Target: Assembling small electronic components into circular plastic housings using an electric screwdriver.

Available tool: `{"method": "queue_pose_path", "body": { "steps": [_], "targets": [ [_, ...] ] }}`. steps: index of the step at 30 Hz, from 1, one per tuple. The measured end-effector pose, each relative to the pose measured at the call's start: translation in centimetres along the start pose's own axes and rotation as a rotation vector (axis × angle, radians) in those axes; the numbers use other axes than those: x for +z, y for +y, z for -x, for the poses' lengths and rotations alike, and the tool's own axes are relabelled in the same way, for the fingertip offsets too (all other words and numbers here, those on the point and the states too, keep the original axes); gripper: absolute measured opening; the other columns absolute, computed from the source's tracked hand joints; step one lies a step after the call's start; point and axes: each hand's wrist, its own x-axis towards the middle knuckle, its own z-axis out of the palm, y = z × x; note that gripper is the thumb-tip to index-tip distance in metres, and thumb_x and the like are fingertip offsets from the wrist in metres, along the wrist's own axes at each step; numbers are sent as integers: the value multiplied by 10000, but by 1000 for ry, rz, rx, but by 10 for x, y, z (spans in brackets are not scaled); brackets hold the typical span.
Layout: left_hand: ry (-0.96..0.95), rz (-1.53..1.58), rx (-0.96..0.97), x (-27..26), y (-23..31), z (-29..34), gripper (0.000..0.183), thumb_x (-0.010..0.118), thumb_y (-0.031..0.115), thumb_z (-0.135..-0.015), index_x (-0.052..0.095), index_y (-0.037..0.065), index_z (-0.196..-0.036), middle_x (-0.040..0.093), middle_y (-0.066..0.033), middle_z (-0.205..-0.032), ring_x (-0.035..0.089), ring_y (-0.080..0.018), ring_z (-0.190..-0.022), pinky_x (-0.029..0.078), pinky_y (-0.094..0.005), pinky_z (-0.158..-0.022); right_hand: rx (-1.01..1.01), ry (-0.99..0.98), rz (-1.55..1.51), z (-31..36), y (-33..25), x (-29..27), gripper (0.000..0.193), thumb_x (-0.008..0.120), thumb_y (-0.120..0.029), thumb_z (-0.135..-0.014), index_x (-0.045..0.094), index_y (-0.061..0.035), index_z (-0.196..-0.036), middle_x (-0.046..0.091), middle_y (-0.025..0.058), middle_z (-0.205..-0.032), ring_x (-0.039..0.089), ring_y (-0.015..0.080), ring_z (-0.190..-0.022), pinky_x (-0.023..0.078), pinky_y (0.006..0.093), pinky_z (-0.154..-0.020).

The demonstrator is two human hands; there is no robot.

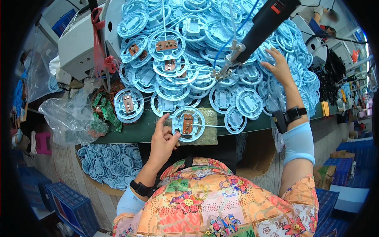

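At the table's near edge lies a round light-blue plastic part (200,125) with a brown circuit board (187,124) set in its middle. My left hand (162,141) grips its left rim between thumb and bent fingers. Beneath it is a greenish block (211,136). My right hand (279,68) is raised over the right side of a big heap of similar blue parts (248,102), fingers spread and holding nothing. Between my hands, a black cylindrical powered driver (265,33) hangs at a slant, its metal end low over the heap.
More blue parts with brown boards (166,46) rest at the heap's left. Green circuit boards (106,110) lie beside a clear plastic bag (69,118). A white machine (81,49) stands behind them. Below the table edge, a box (110,162) holds many blue parts.
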Motion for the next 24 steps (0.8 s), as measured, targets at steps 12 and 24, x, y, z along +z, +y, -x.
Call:
{"method": "queue_pose_path", "body": {
  "steps": [12, 24],
  "targets": [
    [9, 29, -7, 2, -4, 1, 686, 636, -3, -887, 284, 16, -1475, 640, -66, -879, 602, -71, -608, 454, -184, -466, -109, -129, -109, 88, -114, -37, 793, 828, -437, -712, 544, -45, -1340, 448, 233, -1445, 465, 413, -1302, 403, 465, -1051],
    [3, 16, 4, 3, 0, 1, 686, 635, 6, -890, 285, 18, -1480, 631, -72, -888, 601, -71, -612, 462, -187, -467, 88, -241, 200, 166, -96, 8, 1002, 891, -329, -617, 400, -173, -1477, 293, 144, -1568, 234, 347, -1470, 261, 662, -1086]
  ]
}}
